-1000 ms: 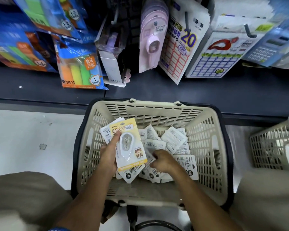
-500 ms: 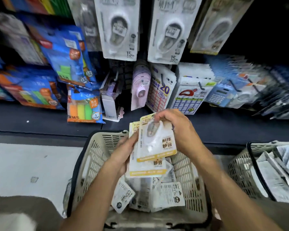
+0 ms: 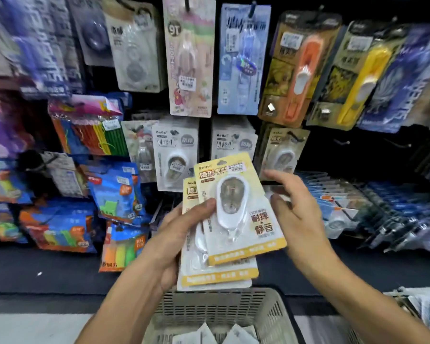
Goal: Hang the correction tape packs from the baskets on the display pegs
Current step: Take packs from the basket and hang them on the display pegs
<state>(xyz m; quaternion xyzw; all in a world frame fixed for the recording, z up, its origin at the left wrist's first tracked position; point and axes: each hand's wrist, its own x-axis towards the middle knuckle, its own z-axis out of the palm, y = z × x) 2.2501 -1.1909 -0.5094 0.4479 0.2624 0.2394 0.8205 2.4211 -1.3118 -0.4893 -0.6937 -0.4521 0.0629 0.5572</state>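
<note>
Left hand [image 3: 181,234] grips a fanned stack of yellow-edged correction tape blister packs [image 3: 236,214] above the beige plastic basket [image 3: 219,309], right hand [image 3: 289,207] loose and empty beside them, probably about to peel one off for a matching peg.

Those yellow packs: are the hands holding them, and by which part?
The left hand grips the stack of correction tape packs by its left edge, thumb across the front. The right hand sits at the right edge, fingers loose, not clearly gripping.
</note>
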